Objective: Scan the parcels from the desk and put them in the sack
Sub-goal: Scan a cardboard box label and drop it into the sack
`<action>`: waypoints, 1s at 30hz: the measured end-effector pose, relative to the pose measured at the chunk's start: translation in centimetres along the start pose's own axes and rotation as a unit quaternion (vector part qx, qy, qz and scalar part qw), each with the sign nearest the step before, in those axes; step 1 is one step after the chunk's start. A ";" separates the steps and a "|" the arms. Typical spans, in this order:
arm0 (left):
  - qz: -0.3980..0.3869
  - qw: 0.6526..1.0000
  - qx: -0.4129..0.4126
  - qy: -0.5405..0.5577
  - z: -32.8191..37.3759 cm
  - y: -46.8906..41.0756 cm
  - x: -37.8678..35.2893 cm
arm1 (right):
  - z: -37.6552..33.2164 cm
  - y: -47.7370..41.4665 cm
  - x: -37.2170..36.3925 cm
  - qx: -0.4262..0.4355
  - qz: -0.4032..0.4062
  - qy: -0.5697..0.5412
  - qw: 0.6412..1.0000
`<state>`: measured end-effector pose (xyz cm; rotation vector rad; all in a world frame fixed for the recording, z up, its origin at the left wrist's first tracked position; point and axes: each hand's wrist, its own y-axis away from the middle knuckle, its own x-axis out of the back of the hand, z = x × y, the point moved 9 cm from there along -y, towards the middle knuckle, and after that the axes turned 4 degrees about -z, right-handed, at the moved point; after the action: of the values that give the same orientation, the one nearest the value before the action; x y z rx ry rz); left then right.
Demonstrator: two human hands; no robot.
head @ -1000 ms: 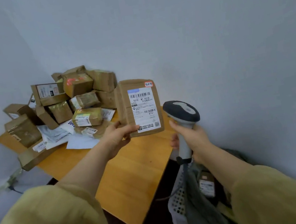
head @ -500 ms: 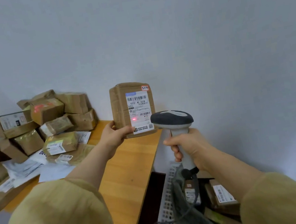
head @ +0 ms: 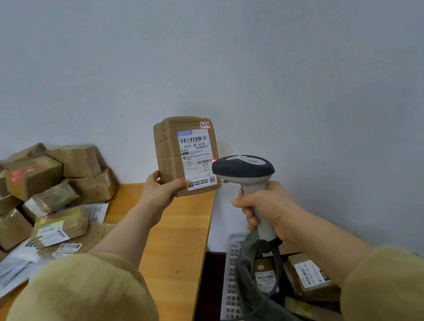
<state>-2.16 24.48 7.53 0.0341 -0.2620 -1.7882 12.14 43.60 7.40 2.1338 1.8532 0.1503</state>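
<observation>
My left hand (head: 160, 191) grips the lower left corner of a flat brown parcel (head: 170, 150), held upright above the desk's right edge with its white label facing me. My right hand (head: 267, 207) grips the handle of a grey-and-white barcode scanner (head: 244, 169), whose head sits just right of the label's lower part. A red light spot shows on the label beside the scanner's head. Below my right arm a grey sack (head: 256, 286) hangs inside a white perforated basket (head: 231, 296), holding several labelled parcels (head: 311, 275).
A pile of brown parcels (head: 43, 187) and white mailers (head: 3, 271) covers the left part of the wooden desk (head: 172, 250). A red glow lies on one box in the pile. The scanner's cable drops into the basket. A plain wall stands behind.
The view has swung right, so the pile sits further left. The scanner has come closer to the parcel's label, and a red spot now shows on the label's right side.
</observation>
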 end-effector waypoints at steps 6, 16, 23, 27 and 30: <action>-0.013 1.000 0.004 -0.011 -0.3 -1.0 -0.9 | 0.4 -0.1 0.5 0.000 0.006 -0.001 1.000; -0.043 0.999 0.021 -0.022 -1.0 -3.0 -2.7 | 1.1 -1.0 1.9 -0.013 0.024 -0.033 0.999; -0.061 0.996 0.036 -0.051 -1.6 -4.3 -4.7 | 1.7 -1.9 3.6 -0.016 0.048 -0.046 0.998; -0.080 0.994 0.053 -0.058 -2.3 -4.9 -6.6 | 2.7 -2.2 4.7 -0.031 0.054 -0.063 0.996; -0.102 0.990 0.064 -0.074 -3.3 -5.6 -8.5 | 3.8 -2.3 5.9 -0.044 0.066 -0.087 0.993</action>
<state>-4.95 33.30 2.21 0.0197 -0.4959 -1.9771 11.96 49.06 2.37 2.1365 1.5804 0.0713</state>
